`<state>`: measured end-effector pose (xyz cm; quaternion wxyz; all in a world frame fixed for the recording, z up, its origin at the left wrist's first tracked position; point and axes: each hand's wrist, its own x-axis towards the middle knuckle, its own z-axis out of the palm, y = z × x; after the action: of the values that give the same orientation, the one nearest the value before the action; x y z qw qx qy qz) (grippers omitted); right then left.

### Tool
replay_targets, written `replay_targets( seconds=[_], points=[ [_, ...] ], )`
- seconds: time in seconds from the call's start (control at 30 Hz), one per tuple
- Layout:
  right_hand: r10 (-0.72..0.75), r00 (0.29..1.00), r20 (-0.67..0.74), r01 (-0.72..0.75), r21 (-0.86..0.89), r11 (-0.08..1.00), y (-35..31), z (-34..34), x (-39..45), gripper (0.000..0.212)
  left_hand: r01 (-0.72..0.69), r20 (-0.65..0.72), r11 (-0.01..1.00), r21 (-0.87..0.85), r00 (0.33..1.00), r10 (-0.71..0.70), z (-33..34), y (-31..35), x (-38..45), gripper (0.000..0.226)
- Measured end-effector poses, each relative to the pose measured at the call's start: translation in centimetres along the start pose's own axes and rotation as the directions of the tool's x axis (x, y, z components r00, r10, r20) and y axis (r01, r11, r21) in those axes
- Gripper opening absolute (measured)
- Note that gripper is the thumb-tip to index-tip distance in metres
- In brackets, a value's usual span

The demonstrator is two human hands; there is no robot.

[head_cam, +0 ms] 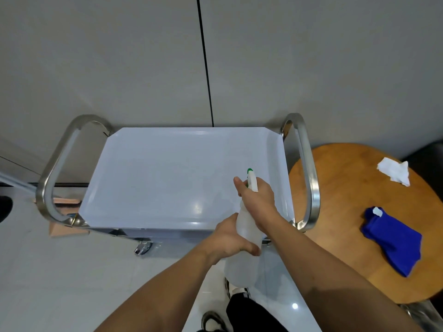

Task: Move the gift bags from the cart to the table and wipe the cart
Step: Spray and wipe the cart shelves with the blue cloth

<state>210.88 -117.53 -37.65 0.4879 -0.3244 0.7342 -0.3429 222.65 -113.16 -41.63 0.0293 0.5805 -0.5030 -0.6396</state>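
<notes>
The cart (pixel 153 173) has a pale blue top tray with nothing on it and steel handles at both ends. Over its near right corner I hold a translucent spray bottle (pixel 244 226) with a white and green nozzle pointing at the tray. My right hand (pixel 257 200) grips the bottle's neck and trigger head. My left hand (pixel 230 238) grips the bottle's body lower down. A blue cloth (pixel 393 240) lies folded on the round wooden table (pixel 340 188) to the right. No gift bags are in view.
A crumpled white tissue (pixel 394 172) lies at the table's far side. A grey wall stands right behind the cart. Pale glossy floor tiles spread in front, with my shoes (pixel 213 321) near the bottom edge. A cart caster (pixel 142 248) shows under the tray.
</notes>
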Motion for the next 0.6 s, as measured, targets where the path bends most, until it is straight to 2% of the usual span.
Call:
replay_targets(
  seconds=[0.1, 0.17, 0.3, 0.47, 0.6],
  points=[
    [-0.011, 0.995, -0.096, 0.001, -0.103, 0.995, 0.3, 0.0, 0.7, 0.047, 0.014, 0.031, 0.999, -0.035, 0.999, -0.013, 0.7, 0.3, 0.4, 0.079],
    [-0.019, 0.995, -0.102, 0.004, -0.144, 0.99, 0.3, -0.1, 1.0, 0.047, 0.022, 0.038, 0.998, -0.063, 0.999, -0.019, 1.2, 0.4, 0.7, 0.079],
    [0.052, 0.998, -0.023, -0.053, -0.045, 0.998, 0.6, -0.3, 1.1, 0.034, 0.022, 0.056, 0.999, -0.046, 0.998, -0.02, 1.0, 0.0, 1.3, 0.082],
    [0.08, 0.988, -0.129, -0.087, -0.053, 0.995, 1.3, 0.8, 0.4, 0.045, 0.017, 0.093, 1.0, -0.018, 0.996, -0.015, 0.5, -1.2, 1.3, 0.083],
    [0.085, 0.991, -0.107, -0.088, -0.024, 0.996, 1.1, 2.6, -0.9, 0.042, -0.012, 0.131, 0.998, -0.058, 0.991, 0.02, -0.9, -2.7, 0.5, 0.079]
  ],
)
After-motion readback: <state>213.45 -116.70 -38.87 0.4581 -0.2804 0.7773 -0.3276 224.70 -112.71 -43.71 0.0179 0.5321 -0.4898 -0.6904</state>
